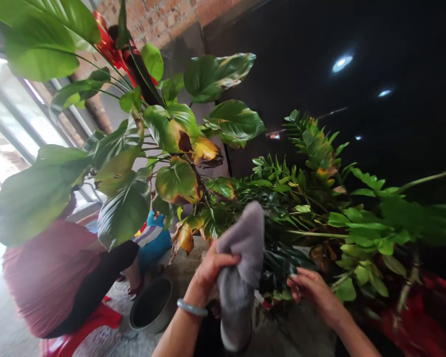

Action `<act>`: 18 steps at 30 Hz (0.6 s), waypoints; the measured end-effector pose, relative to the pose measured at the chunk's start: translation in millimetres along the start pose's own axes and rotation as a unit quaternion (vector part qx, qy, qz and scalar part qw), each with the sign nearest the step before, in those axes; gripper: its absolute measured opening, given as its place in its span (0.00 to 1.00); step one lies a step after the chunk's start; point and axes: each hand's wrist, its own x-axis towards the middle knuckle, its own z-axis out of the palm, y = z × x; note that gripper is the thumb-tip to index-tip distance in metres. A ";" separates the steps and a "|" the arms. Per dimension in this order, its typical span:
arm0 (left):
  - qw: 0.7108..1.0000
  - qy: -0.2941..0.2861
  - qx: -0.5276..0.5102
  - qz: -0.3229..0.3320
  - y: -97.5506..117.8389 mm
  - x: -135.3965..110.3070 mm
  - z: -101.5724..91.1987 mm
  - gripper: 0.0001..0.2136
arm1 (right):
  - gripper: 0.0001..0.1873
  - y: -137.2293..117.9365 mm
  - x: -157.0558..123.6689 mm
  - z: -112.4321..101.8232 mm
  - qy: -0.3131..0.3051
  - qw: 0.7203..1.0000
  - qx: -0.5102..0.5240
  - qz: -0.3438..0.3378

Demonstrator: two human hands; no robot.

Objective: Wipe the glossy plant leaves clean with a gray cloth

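My left hand (211,270), with a pale bangle on its wrist, grips a fuzzy grey slipper (243,263) at its side. The slipper points toe up, its plush insole facing me. To the right, my right hand (310,290) has its thumb and fingers pinched together at the edge of dark, narrow leaves (278,260). What lies between those fingertips is too small to make out. Just beyond both hands stands a mass of leafy green plants (282,186).
A tall broad-leaved plant (176,178) with browned leaves and a red ribbon (109,42) rises at left. A person in a pink top (55,272) sits on a red stool (82,332) beside a grey bucket (152,305). Behind is a glossy black wall (301,39).
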 end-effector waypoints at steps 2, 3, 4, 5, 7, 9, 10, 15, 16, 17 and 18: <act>0.993 0.085 -0.051 0.060 11.1 11.1 1.5 0.18 | 0.16 -0.9 0.3 2.7 0.006 1.000 0.012 0.001; 0.990 0.109 -0.054 0.072 9.6 15.6 2.8 0.17 | 0.17 -1.1 0.2 4.0 0.008 1.000 0.011 0.005; 0.990 0.114 -0.039 0.070 3.3 17.8 4.3 0.17 | 0.18 -1.2 0.2 5.0 0.009 1.000 0.007 0.009; 0.993 0.100 -0.009 0.056 -6.9 17.2 5.7 0.15 | 0.18 -1.1 0.0 5.5 0.010 1.000 0.002 0.012; 0.997 0.023 0.076 -0.005 -32.0 7.3 7.8 0.13 | 0.18 -0.4 -0.3 4.7 0.013 1.000 -0.010 0.012; 0.981 -0.085 0.151 -0.091 -50.0 -9.0 7.8 0.11 | 0.18 0.5 -0.4 2.0 0.009 1.000 -0.021 0.000; 0.970 -0.125 0.169 -0.119 -52.2 -16.5 7.0 0.11 | 0.18 0.8 -0.4 0.5 0.002 1.000 -0.029 -0.006; 0.999 0.038 0.037 0.010 -3.3 -11.4 -1.4 0.14 | 0.17 -0.8 -0.6 -0.4 -0.008 0.999 -0.034 -0.009; 0.993 0.110 -0.002 0.052 7.5 -3.1 -3.2 0.16 | 0.17 -1.3 -0.9 1.2 0.002 1.000 -0.020 -0.001; 0.981 0.170 -0.033 0.086 14.2 5.2 -4.8 0.17 | 0.18 -1.7 -1.1 2.9 0.012 1.000 -0.005 0.008; 0.970 0.211 -0.047 0.108 15.8 12.2 -6.1 0.18 | 0.18 -1.9 -1.4 4.6 0.021 1.000 0.007 0.015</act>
